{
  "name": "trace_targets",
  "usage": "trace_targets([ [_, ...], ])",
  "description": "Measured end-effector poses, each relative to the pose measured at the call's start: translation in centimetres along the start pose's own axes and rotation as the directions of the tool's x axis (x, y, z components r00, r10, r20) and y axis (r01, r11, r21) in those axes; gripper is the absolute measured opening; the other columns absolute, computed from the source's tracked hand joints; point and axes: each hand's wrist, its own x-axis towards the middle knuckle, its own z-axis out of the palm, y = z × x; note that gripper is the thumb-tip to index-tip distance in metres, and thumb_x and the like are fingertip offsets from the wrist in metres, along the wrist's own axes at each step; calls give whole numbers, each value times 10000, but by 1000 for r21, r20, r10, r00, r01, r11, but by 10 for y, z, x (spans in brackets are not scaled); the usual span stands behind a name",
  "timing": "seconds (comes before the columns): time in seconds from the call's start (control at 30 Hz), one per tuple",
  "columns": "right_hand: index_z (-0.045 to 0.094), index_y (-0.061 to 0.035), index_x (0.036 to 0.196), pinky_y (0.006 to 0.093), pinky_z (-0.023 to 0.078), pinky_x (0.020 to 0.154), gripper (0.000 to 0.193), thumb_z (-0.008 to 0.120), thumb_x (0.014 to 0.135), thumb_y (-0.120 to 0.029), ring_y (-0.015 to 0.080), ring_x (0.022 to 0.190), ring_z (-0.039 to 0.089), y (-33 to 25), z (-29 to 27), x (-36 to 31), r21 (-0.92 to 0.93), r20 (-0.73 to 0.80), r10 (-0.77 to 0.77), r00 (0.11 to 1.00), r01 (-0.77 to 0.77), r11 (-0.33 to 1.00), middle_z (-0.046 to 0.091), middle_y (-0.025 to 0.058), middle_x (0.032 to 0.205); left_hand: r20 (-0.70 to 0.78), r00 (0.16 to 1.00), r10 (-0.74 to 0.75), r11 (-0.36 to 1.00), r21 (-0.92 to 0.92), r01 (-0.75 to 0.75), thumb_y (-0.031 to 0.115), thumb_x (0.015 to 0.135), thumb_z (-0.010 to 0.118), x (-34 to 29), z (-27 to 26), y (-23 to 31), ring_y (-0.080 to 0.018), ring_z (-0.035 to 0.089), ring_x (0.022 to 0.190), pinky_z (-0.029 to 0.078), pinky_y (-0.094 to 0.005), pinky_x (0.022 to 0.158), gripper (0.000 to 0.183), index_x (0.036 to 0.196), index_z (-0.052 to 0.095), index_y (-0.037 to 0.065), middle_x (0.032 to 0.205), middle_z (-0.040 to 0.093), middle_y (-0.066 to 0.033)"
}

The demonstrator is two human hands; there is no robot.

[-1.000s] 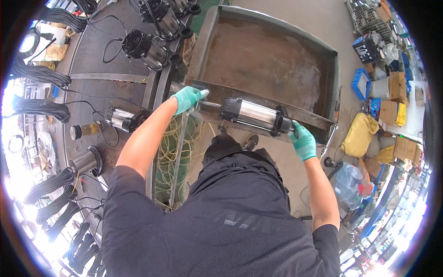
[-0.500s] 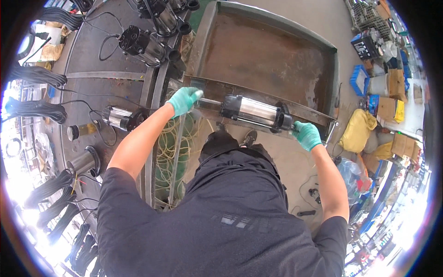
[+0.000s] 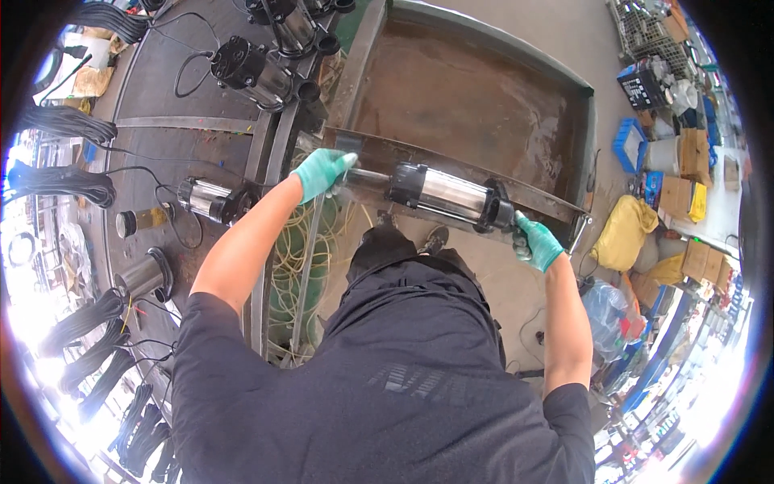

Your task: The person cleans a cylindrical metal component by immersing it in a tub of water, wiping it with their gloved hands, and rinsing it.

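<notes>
A pump [image 3: 453, 194] with a bright steel cylinder and black end caps lies across the front ledge of a metal tank, a bare metal shaft [image 3: 372, 177] projecting from its left end. My left hand [image 3: 322, 174], in a green glove, is closed around the shaft's outer end. At the opposite end, my right hand [image 3: 540, 244], gloved alike, has its fingers curled at the pump's black end piece; the fingertips are partly hidden. Both arms are spread wide, with the pump between them in front of my body.
Behind the ledge is the tank [image 3: 586, 137] with brownish water. Several upright pumps [image 3: 251, 73] and a lying one [image 3: 211, 200] occupy the dark bench [image 3: 173, 149] on the left, beside coiled black cables [image 3: 68, 185]. Boxes, a yellow sack [image 3: 627, 230] and a blue crate [image 3: 630, 145] stand right.
My right hand has turned and shifted slightly down at the pump's end, showing the darker finger side of the glove. The left hand stays at the shaft, and the pump has barely moved.
</notes>
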Motion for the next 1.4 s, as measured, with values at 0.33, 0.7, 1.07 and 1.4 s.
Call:
trace_targets([
  [0.33,698,-138,1095,252,432,534,132,589,1022,-155,104,633,550,20,8,-3,303,-51,-398,916,394,868,661,9,884,-252,655,712,692,93,-716,300,1014,642,4,26,-51,-81,595,658,506,-241,628,322,1223,651,56,803,637,6],
  [0.7,536,-79,1425,351,567,791,508,663,934,-115,180,849,675,-19,-7,-23,227,269,-319,909,262,938,680,66,1049,3,1000,-5,765,-645,6,241,1041,577,-16,18,-14,-128,571,612,529,-308,572,182,1135,534,91,862,624,-41],
  [1.07,569,-39,1358,340,609,770,458,658,909,-18,180,830,724,-40,10,-16,-805,161,-164,973,226,548,680,84,844,-315,933,-172,946,-318,67,517,1014,558,8,-4,-38,-131,429,363,339,-300,334,450,823,622,115,544,534,-10],
  [1.4,620,-38,1327,279,525,686,396,666,960,-180,86,739,584,-11,21,-22,-600,29,-427,904,357,715,670,-7,903,-563,739,370,715,680,161,483,1011,513,-11,-10,-42,-468,649,969,495,-554,829,443,1073,646,66,983,693,-278],
])
